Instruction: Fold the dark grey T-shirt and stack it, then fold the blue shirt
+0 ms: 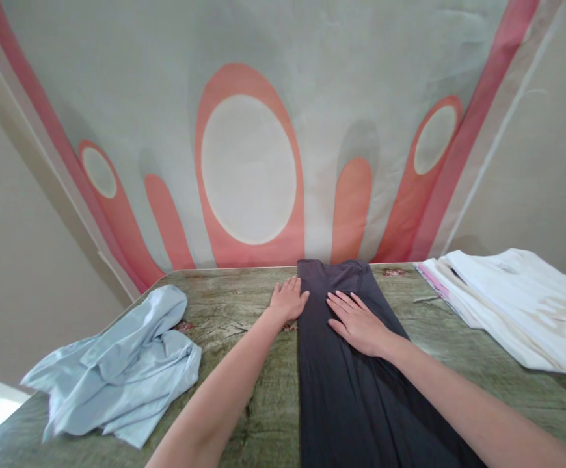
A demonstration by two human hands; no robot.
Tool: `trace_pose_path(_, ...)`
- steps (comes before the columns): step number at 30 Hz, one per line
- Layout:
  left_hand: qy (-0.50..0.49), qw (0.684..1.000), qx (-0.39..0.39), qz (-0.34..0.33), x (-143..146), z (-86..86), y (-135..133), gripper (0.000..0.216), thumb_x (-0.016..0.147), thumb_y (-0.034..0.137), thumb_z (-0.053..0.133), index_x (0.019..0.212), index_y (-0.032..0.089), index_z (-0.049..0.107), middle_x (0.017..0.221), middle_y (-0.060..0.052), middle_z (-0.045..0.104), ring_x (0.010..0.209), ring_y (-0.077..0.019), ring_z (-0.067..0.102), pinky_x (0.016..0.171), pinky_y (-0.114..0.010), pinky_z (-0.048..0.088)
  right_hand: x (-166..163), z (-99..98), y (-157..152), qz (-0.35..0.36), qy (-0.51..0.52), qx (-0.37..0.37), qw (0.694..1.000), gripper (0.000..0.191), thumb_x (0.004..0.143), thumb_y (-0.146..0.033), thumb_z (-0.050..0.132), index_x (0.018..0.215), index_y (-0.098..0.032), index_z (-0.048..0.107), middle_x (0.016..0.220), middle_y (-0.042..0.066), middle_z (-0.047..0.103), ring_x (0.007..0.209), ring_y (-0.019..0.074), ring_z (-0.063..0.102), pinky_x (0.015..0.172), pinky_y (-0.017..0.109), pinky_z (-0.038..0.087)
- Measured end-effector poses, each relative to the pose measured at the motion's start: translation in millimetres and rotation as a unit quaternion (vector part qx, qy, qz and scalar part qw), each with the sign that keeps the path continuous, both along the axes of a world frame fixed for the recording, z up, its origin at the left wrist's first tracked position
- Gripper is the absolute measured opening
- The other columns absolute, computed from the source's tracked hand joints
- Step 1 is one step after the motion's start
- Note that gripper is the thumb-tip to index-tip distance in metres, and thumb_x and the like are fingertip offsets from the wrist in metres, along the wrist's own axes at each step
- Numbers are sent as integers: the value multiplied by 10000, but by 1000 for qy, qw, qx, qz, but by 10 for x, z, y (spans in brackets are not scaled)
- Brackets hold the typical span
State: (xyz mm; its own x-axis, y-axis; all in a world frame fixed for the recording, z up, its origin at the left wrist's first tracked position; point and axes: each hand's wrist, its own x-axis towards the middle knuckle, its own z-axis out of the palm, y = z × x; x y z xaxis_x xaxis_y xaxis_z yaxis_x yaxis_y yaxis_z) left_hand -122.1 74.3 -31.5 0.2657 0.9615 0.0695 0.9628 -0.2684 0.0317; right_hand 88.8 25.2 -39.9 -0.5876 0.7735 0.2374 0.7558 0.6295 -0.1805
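Note:
A dark garment (pixel 334 403), its kind not clear, lies in a long strip over the table, from the far edge down past the bottom of the view. Its left edge is straight. My left hand (pixel 287 300) rests at that edge near the far end, fingers stretched out, partly on the table and touching the cloth. Flat on top of the garment lies my right hand (pixel 358 325), palm down with its fingers extended. Neither hand grips anything. Some creases show in the cloth, and my right forearm covers part of its right side.
On the left, a crumpled light blue garment (pixel 131 370) lies on the wood-patterned table (pixel 244 416). A stack of folded white shirts (pixel 522 305) sits at the right. Behind the table's far edge stands a wall covering (pixel 248 169) with orange and white shapes.

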Motion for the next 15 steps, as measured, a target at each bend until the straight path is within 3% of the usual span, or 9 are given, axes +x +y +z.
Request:
trace_pose_path(2, 5, 1000, 22, 11, -46, 17, 20, 569, 916, 432, 196, 1372, 100, 271, 1449, -141, 205, 1332, -272, 179, 1045, -501, 162, -5, 1, -13, -3, 4, -2, 1000, 562, 900, -479, 251, 1363, -174, 342, 1429, 73, 308, 1336, 210, 187, 1088, 457, 108)
trace_pose_path(6, 7, 997, 37, -69, 35, 17, -77, 535, 921, 404, 196, 1391, 152, 231, 1461, -92, 192, 1336, -233, 177, 1059, -473, 154, -13, 7, -42, -3, 25, 0, 1000, 577, 897, -496, 255, 1362, -167, 341, 1428, 80, 311, 1337, 207, 181, 1088, 451, 117)
trace_pose_path(10, 17, 999, 17, -35, 152, 96, -227, 559, 913, 441, 214, 1350, 108, 318, 1424, -144, 273, 1320, -278, 215, 1046, -519, 149, 144, 62, 81, -40, 108, 19, 993, 514, 908, -414, 268, 1345, -161, 361, 1427, 85, 313, 1321, 203, 227, 1068, 433, 207)
trace_pose_path(12, 13, 997, 29, -67, 221, 176, -347, 542, 913, 426, 235, 1335, 103, 341, 1419, -144, 286, 1321, -276, 211, 1051, -509, 152, 314, 117, 198, -95, 153, 36, 983, 449, 888, -316, 313, 1274, -133, 450, 1357, 118, 414, 1261, 212, 341, 1037, 414, 276)
trace_pose_path(15, -11, 985, 36, -171, 355, 281, -591, 483, 913, 395, 274, 1295, 127, 398, 1404, -117, 327, 1306, -241, 254, 1055, -427, 214, 576, 206, 299, -161, 150, 27, 975, 326, 827, -196, 381, 1052, -127, 607, 1088, 123, 604, 1020, 213, 544, 930, 365, 393)
